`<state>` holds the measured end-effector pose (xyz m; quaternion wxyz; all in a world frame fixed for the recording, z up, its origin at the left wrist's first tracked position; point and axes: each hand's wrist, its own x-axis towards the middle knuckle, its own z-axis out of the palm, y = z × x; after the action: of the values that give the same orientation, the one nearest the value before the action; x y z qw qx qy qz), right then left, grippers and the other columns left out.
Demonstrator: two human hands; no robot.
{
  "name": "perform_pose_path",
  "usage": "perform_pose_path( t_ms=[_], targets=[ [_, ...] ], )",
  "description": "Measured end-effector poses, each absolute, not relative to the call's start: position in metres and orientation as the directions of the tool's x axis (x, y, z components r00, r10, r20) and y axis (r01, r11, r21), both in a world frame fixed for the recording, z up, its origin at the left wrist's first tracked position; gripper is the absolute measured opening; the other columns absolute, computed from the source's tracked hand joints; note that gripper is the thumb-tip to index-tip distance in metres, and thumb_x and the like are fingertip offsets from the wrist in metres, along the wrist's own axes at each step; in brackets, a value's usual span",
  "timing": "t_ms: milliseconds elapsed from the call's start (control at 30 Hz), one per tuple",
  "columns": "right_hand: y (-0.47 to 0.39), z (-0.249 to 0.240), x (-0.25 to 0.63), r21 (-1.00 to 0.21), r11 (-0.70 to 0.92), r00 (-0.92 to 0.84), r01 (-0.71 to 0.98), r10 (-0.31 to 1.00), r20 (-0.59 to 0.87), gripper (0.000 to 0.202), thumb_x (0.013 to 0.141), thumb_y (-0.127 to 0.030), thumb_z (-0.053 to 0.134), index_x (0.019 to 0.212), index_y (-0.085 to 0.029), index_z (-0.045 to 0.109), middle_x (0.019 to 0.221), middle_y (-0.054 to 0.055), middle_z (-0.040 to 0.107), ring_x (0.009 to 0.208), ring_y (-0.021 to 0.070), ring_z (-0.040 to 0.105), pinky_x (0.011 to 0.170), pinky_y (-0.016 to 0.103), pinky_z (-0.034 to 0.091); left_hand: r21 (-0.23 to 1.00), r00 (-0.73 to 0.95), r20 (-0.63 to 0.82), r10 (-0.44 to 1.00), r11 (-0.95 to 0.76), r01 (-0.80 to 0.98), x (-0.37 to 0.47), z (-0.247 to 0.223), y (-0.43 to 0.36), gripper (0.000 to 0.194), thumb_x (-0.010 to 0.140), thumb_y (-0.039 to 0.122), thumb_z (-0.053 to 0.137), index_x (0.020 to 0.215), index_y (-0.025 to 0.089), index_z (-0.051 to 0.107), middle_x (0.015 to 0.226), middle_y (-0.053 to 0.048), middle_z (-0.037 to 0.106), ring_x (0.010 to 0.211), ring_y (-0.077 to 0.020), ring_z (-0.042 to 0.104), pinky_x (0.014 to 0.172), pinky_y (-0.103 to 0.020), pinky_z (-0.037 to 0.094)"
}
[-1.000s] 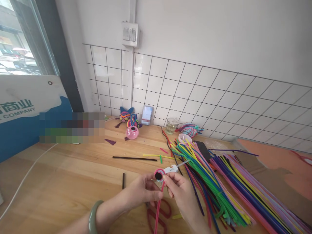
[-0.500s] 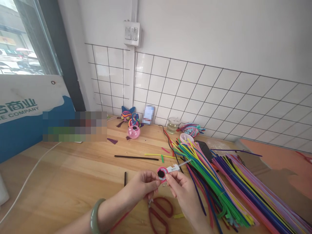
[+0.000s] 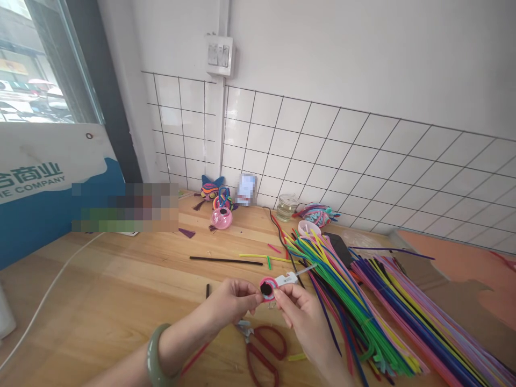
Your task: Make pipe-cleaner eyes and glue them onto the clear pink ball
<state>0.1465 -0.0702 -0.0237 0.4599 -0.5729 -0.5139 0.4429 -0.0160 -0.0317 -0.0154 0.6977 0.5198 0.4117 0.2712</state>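
Note:
Between my two hands is a small round pipe-cleaner coil [image 3: 266,289], black in the middle with a pale blue ring and a pink rim. My left hand [image 3: 237,300] pinches its left edge between thumb and fingers. On the opposite edge, the thumb and index finger of my right hand [image 3: 300,306] are closed on it. Just behind my right hand lies a white object with a thin grey rod [image 3: 287,279], partly covered by the fingers. Red-handled scissors [image 3: 268,344] lie on the table below the hands.
Bundles of coloured pipe cleaners [image 3: 355,306] spread over the right side. Loose black [image 3: 226,260] and yellow [image 3: 258,256] pieces lie ahead. At the back stand a glass jar [image 3: 287,208], a pink bowl [image 3: 221,217] and a colourful fish-like ornament [image 3: 316,214]. A white cable [image 3: 52,293] crosses the left.
My left hand has shifted slightly up and left, so more of the scissors shows below it. The coil stays in both hands, with its black middle facing me slightly more.

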Motion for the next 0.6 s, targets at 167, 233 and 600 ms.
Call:
perform_pose_path(
  t_ms=[167, 233, 600],
  targets=[
    [-0.0699, -0.0237, 0.1482, -0.983, -0.047, 0.057, 0.18, 0.998, -0.037, 0.035, 0.076, -0.05, 0.056, 0.063, -0.018, 0.05, 0.05, -0.007, 0.04, 0.04, 0.0064, 0.03, 0.041, 0.022, 0.021, 0.952, 0.546, -0.284, 0.788, 0.298, 0.066, -0.0165, -0.017, -0.0293, 0.045, 0.052, 0.053, 0.073, 0.066, 0.012, 0.06, 0.045, 0.009, 0.039, 0.04, -0.0026, 0.023, 0.041, -0.021, 0.014],
    [-0.0698, -0.0232, 0.1484, -0.983, -0.049, 0.049, 0.175, 0.998, -0.041, 0.036, 0.076, -0.051, 0.056, 0.063, -0.018, 0.05, 0.05, -0.007, 0.039, 0.04, 0.0064, 0.029, 0.041, 0.022, 0.021, 0.955, 0.539, -0.283, 0.793, 0.283, 0.085, -0.0164, -0.0181, -0.0285, 0.043, 0.053, 0.05, 0.073, 0.066, 0.012, 0.06, 0.045, 0.009, 0.039, 0.041, -0.0028, 0.023, 0.042, -0.021, 0.014],
    [-0.0705, -0.0245, 0.1499, -0.979, -0.044, 0.024, 0.2, 0.999, -0.04, 0.034, 0.077, -0.048, 0.057, 0.062, -0.018, 0.051, 0.052, -0.004, 0.044, 0.04, 0.0066, 0.032, 0.041, 0.022, 0.023, 0.96, 0.555, -0.279, 0.784, 0.239, 0.146, -0.0198, -0.0163, -0.0264, 0.043, 0.056, 0.053, 0.069, 0.063, 0.012, 0.059, 0.046, 0.008, 0.037, 0.042, -0.0045, 0.024, 0.043, -0.022, 0.016]
  ],
)
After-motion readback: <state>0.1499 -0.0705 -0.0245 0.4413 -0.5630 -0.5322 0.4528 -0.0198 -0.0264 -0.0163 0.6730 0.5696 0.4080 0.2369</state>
